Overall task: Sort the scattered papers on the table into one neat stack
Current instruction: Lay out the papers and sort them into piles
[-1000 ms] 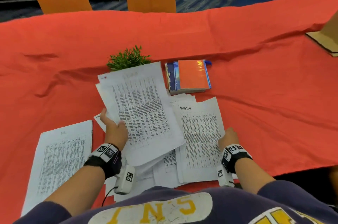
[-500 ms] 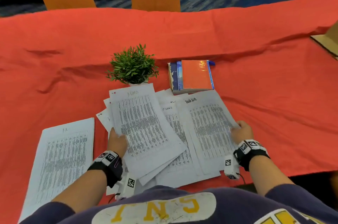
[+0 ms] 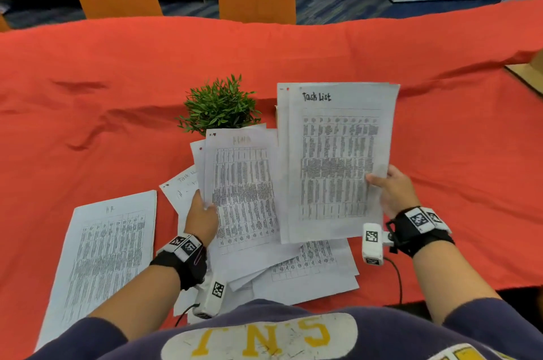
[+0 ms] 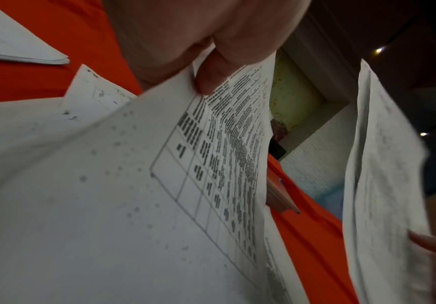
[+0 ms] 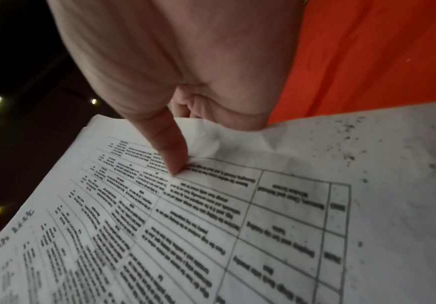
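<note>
Right hand (image 3: 395, 193) fingers (image 5: 168, 148) pinching "Task List" sheets (image 3: 335, 159), raised off worktop (image 3: 440, 124). Left hand (image 3: 202, 217) fingers (image 4: 211, 76) gripping second sheaf (image 3: 244, 189), just beside. Loose papers (image 3: 311, 274) underneath.

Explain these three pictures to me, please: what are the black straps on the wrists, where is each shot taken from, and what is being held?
No robot here: a person sorts papers with bare hands. The straps carry small cameras. The wide picture comes from a head camera looking down; the two close ones look along each hand. The right hand holds up the Task List sheets, thumb on top, as its wrist view shows. The left hand grips another printed sheaf, seen close in its own view. On the red tablecloth lie loose sheets, a separate pile and a small green plant.
</note>
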Demonstrator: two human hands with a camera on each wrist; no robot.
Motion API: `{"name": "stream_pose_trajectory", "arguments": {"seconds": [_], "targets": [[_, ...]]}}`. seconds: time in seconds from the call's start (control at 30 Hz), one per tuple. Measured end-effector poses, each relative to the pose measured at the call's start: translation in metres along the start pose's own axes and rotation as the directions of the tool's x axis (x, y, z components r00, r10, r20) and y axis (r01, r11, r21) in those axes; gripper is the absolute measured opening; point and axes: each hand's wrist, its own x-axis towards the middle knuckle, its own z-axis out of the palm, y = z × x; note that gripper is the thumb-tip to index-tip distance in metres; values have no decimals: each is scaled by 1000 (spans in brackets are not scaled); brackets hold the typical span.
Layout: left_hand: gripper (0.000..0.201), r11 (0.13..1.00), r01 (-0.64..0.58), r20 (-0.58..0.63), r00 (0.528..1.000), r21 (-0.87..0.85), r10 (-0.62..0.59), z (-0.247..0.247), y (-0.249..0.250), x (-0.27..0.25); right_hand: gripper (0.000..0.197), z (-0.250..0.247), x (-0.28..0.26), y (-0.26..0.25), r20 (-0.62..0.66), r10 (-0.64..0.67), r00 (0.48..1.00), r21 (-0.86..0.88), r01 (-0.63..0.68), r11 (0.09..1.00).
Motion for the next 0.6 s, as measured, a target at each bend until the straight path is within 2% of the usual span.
{"name": "stream_pose_trajectory", "arguments": {"seconds": [0.13,0.27,0.37,0.47,0.5,0.57,0.6], "targets": [[50,997,-39,51,998,-68,43,13,11,-4,24,45,-7,13,109,20,994,-113,-8,994],[53,981,20,122,993,-192,3,19,15,-7,27,78,-19,22,156,14,988,-292,32,956],[44,956,46,156,988,-289,0,22,22,-13,29,90,-24,26,184,30,982,-346,36,938],[24,946,81,126,991,-314,-43,23,27,-21,24,97,-27,28,208,70,976,-320,0,948],[25,954,71,106,993,-290,-42,23,27,-23,26,99,-29,27,223,75,972,-292,-6,956],[52,979,53,97,995,-197,-34,21,20,-20,33,104,-32,28,251,72,965,-260,-4,965],[57,991,40,96,995,-130,-27,21,14,-17,36,107,-33,29,269,66,961,-255,5,967]]}}
